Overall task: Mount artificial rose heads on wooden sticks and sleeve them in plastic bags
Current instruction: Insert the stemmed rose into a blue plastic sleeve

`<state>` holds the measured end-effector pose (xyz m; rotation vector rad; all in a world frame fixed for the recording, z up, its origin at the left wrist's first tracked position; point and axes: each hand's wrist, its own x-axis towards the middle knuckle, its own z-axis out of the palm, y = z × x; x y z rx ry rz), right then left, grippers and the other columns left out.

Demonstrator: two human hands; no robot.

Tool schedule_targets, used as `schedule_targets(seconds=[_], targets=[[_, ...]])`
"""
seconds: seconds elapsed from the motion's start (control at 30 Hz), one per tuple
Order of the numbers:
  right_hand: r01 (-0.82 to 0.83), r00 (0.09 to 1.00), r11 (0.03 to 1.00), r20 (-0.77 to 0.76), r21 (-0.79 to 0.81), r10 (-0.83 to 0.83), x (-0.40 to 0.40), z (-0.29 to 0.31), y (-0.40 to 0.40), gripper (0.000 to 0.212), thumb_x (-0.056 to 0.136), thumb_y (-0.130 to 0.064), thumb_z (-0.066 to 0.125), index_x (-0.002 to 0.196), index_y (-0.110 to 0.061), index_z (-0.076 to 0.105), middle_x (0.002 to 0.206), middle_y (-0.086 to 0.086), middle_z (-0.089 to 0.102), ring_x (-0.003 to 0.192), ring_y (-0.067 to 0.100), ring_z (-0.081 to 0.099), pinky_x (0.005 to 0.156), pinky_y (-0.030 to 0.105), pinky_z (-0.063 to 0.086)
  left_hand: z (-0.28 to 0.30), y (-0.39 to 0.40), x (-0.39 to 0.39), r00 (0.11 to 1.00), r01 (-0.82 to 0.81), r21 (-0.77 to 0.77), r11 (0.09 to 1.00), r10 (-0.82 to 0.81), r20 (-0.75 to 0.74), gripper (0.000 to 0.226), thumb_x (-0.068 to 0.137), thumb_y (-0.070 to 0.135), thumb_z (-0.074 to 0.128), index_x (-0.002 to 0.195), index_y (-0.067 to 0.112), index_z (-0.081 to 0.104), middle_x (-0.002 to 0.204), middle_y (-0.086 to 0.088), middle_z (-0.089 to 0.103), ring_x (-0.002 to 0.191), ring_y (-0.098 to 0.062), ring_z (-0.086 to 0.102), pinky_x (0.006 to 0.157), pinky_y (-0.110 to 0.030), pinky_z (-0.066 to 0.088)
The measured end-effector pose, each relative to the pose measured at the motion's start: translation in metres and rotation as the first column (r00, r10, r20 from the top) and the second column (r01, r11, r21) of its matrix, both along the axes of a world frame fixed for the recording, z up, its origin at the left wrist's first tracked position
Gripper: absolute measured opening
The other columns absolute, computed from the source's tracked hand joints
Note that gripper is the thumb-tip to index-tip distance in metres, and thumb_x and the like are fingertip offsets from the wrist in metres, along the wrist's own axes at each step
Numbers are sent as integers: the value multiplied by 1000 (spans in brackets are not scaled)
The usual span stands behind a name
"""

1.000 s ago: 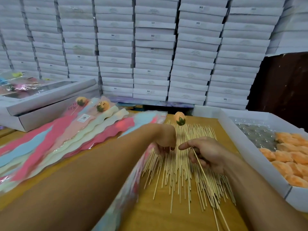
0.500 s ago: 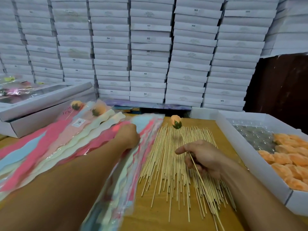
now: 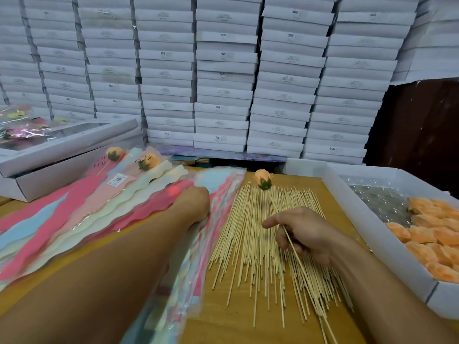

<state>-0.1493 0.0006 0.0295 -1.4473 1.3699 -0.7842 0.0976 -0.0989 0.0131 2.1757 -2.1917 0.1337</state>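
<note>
My right hand (image 3: 301,232) grips a wooden stick (image 3: 295,247) that carries an orange rose head (image 3: 262,178) at its far end, held above a spread pile of loose sticks (image 3: 248,244). My left hand (image 3: 195,203) rests palm-down on a stack of pastel plastic bags (image 3: 216,194) beside the sticks; its fingers are hidden and I cannot see whether they pinch a bag. Two sleeved roses (image 3: 146,162) lie on fanned coloured bags at the left.
A white tray (image 3: 367,227) at the right holds several orange rose heads (image 3: 434,234). An open white box (image 3: 62,147) stands at the left rear. Stacked white boxes (image 3: 223,70) wall off the back. The wooden table (image 3: 223,324) shows in front.
My left hand has moved left from the stick pile onto the bag stack. My right hand keeps the stick with the rose almost still.
</note>
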Motion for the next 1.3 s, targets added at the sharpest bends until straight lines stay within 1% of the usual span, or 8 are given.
schedule_targets(seconds=[0.33, 0.53, 0.7, 0.8, 0.9, 1.03, 1.2, 1.3], targets=[[9, 1000, 1000, 14, 4, -9, 0, 0, 0, 32, 105, -18, 42, 102, -10, 73, 57, 7, 62, 35, 11, 38, 35, 21, 29, 21, 8, -1, 994, 75, -126, 989, -63, 94, 10, 90, 6, 46, 90, 15, 46, 72, -1, 41, 75, -23, 51, 61, -33, 42], [2, 1000, 1000, -5, 4, -2, 0, -1, -1, 32, 104, -18, 43, 101, -11, 74, 58, 7, 63, 36, 11, 39, 35, 21, 29, 36, 26, -8, 984, 131, -29, 991, -127, 123, 9, 88, 10, 55, 84, 12, 46, 74, -4, 41, 63, -16, 42, 51, -27, 36], [11, 1000, 1000, -21, 19, -10, 2, 0, 0, 33, 104, -19, 42, 100, -11, 74, 59, 7, 64, 37, 11, 40, 35, 20, 29, 48, 43, -22, 984, 167, 59, 984, -163, -67, 19, 90, 15, 60, 75, 7, 50, 69, -4, 49, 57, -14, 45, 44, -24, 33], [18, 999, 1000, -32, 25, -17, 3, -1, 1, 34, 105, -20, 42, 99, -10, 73, 59, 7, 64, 37, 10, 40, 34, 20, 29, 51, 53, -26, 943, 222, 175, 959, -165, -290, 16, 88, 13, 62, 91, -2, 65, 80, -13, 61, 65, -21, 55, 48, -23, 40], [27, 999, 999, -30, 32, -26, 4, -1, 1, 34, 105, -20, 41, 98, -7, 71, 59, 8, 65, 37, 11, 40, 35, 21, 28, 45, 66, -29, 783, 302, 292, 908, -62, -619, 7, 89, 8, 63, 91, 1, 61, 84, -15, 58, 63, -22, 53, 49, -23, 39], [51, 999, 998, 0, 46, -51, 6, -2, 0, 29, 103, -22, 42, 93, -7, 66, 67, 10, 70, 42, 14, 42, 39, 23, 29, 37, 75, -30, 345, 453, 349, 820, 200, -917, 13, 84, -7, 59, 92, 2, 56, 87, -20, 60, 68, -27, 63, 63, -29, 51], [51, 982, 991, 175, 127, -73, 6, -1, -1, 22, 100, -25, 46, 90, -11, 59, 59, 2, 64, 44, 14, 40, 39, 23, 27, 19, 86, -37, -28, 660, 282, 696, 398, -917, 52, 62, -8, 56, 114, -3, 51, 101, -28, 61, 80, -37, 68, 71, -39, 61], [-3, 942, 985, 331, 172, -55, 5, 1, -1, 28, 102, -32, 47, 92, -12, 64, 71, 4, 68, 45, 12, 46, 40, 23, 29, 13, 91, -40, -51, 763, 223, 607, 400, -915, 36, 69, -10, 55, 105, -9, 59, 106, -27, 64, 94, -37, 67, 81, -39, 60]])
